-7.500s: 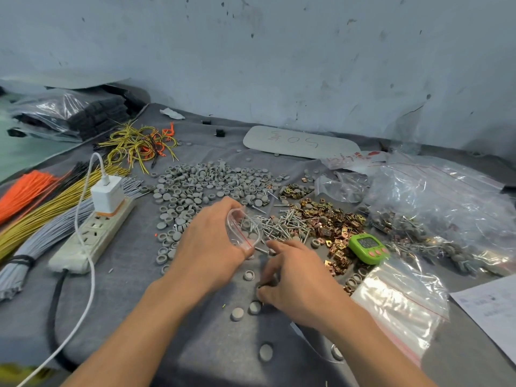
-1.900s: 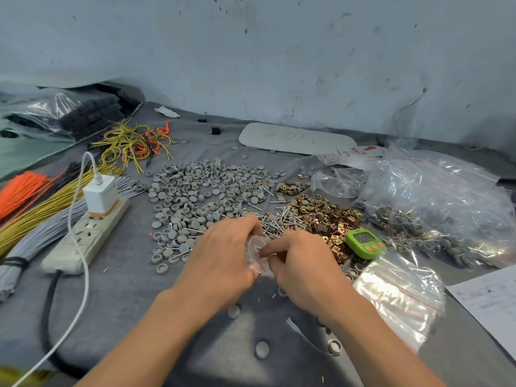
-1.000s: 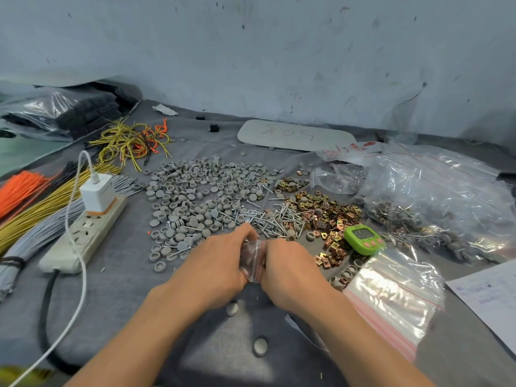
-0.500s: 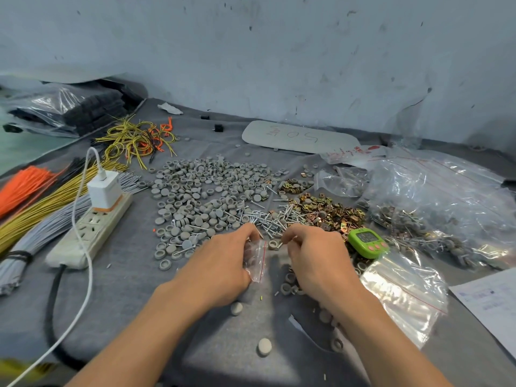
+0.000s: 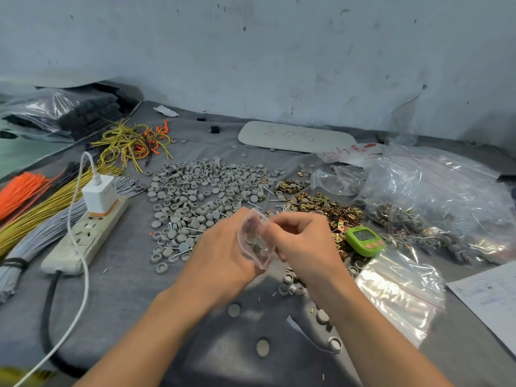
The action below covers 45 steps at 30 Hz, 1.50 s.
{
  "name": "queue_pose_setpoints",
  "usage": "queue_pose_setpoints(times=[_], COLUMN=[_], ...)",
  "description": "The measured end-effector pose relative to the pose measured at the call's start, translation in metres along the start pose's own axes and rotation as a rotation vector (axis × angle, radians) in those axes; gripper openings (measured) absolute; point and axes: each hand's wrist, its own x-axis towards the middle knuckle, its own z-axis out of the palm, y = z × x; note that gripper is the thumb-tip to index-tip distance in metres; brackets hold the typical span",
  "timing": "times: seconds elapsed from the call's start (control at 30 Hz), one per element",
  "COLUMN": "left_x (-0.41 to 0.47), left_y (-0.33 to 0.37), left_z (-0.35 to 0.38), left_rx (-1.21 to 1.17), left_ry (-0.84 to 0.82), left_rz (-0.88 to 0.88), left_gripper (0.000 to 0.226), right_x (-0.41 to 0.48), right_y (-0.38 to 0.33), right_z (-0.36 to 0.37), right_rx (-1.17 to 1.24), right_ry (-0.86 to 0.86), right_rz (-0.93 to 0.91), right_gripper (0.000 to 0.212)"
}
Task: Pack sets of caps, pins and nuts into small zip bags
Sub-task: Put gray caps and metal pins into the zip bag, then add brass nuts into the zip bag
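since the zip bag (image 5: 253, 243) is looking limp and light, left hand (image 5: 223, 255) and right hand (image 5: 303, 243) are pinching its mouth edges.

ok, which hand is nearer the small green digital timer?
Right. The right hand is just left of the green digital timer, pinching the small clear zip bag; the left hand grips that bag farther left.

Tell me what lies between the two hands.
The small zip bag: the left hand grips it, the right hand pinches its mouth, as the head view shows.
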Motion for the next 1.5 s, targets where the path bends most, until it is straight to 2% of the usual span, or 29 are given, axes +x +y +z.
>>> queue_pose_setpoints(times=[0.07, 0.13, 0.23, 0.3, 0.37, 0.4, 0.43, 0.47, 0.53, 0.57, 0.63, 0.73, 0.8, 0.9, 1.17, 1.27, 1.4, 1.5], left_x=[0.000, 0.000, 0.000, 0.000, 0.003, 0.005, 0.007, 0.009, 0.014, 0.016, 0.016, 0.013, 0.009, 0.008, 0.013, 0.014, 0.016, 0.016], left_y=[0.002, 0.003, 0.006, 0.008, 0.007, 0.006, 0.004, 0.003, 0.001, 0.001, 0.000, -0.001, 0.001, 0.005, 0.007, 0.009, 0.012, 0.018], left_z=[0.000, 0.002, 0.004, 0.004, 0.005, 0.005, 0.005, 0.003, -0.001, -0.003, -0.008, 0.000, 0.011, 0.027, 0.039, 0.045, 0.049, 0.051], left_rx=[-0.033, -0.044, -0.110, -0.230, -0.382, -0.466, -0.539, -0.585, -0.532, -0.435, -0.152, 0.229, 0.289, 0.219, 0.165, 0.160, 0.186, 0.200], left_ry=[0.023, 0.040, 0.063, 0.066, 0.073, 0.086, 0.109, 0.141, 0.231, 0.279, 0.332, 0.262, 0.218, 0.149, 0.098, 0.057, 0.018, -0.011], left_rz=[-0.005, -0.010, 0.037, 0.060, 0.016, -0.036, -0.090, -0.136, -0.173, -0.165, -0.106, 0.016, 0.027, 0.009, 0.030, 0.044, 0.019, 0.005], left_gripper=[0.043, 0.047, 0.048, 0.041, 0.035, 0.032, 0.031, 0.029, 0.030, 0.032, 0.037, 0.047, 0.052, 0.059, 0.056, 0.057, 0.051, 0.052], right_x=[0.002, 0.004, 0.005, 0.004, 0.006, 0.009, 0.011, 0.013, 0.013, 0.013, 0.010, 0.004, 0.001, -0.001, -0.006, -0.007, -0.009, -0.012], right_y=[0.001, 0.003, 0.004, -0.001, -0.001, 0.000, 0.001, 0.002, 0.006, 0.009, 0.017, 0.024, 0.023, 0.021, 0.020, 0.023, 0.023, 0.019], right_z=[0.001, -0.002, -0.007, -0.011, -0.023, -0.032, -0.044, -0.056, -0.075, -0.080, -0.081, -0.073, -0.072, -0.072, -0.078, -0.082, -0.088, -0.093], right_rx=[0.394, 0.579, 0.541, 0.522, 0.572, 0.528, 0.361, 0.070, -0.569, -0.747, -0.915, -1.141, -1.133, -1.114, -1.021, -0.951, -0.793, -0.413], right_ry=[0.004, 0.023, -0.043, -0.121, -0.014, 0.093, 0.200, 0.289, 0.332, 0.279, 0.115, -0.112, -0.148, -0.170, -0.069, -0.033, 0.108, 0.171], right_rz=[0.152, 0.261, 0.264, 0.274, 0.318, 0.318, 0.291, 0.246, 0.181, 0.198, 0.272, 0.242, 0.236, 0.242, 0.244, 0.254, 0.204, 0.226], right_gripper=[0.007, 0.006, 0.012, 0.029, 0.044, 0.041, 0.031, 0.019, 0.018, 0.024, 0.037, 0.040, 0.030, 0.021, 0.033, 0.030, 0.026, 0.030])
